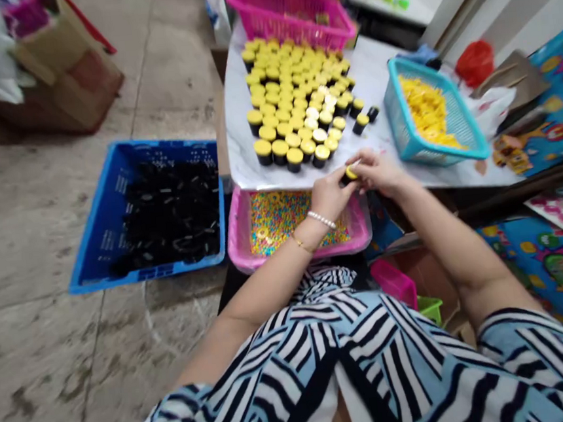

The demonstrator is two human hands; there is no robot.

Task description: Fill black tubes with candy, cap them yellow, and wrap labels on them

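Head view, item by item.

Hands: the left hand [330, 195] and the right hand [380, 171] are meeting just above the near edge of the desk [378, 78]. Both sets of fingers [363, 163] are curling in and pinching one small jar [349, 175] between their tips; neither hand is lying open. A pearl bracelet [322, 219] and a thin gold one [301, 243] are sitting on the left wrist.

Surface: the desk is carrying a white sheet with a tight block of yellow-capped black jars [291, 92] standing upright. A teal basket [397, 128] of loose yellow pieces [428, 113] is standing to their right, and a magenta basket [285, 23] is sitting at the far end. A pink tray [238, 234] of many-coloured beads is resting just below the desk edge, under the left wrist.

Room: a blue crate [111, 180] of black parts is sitting on the stone floor [40, 212] beside the pink tray, with a cardboard box [67, 72] farther off. A bright patterned mat [562, 265] is lying on the right.

Held item: the small jar is showing its yellow end up and right, with the dark body down and left. It is looking tilted, but it is too small and too covered by fingers to tell its long axis exactly.
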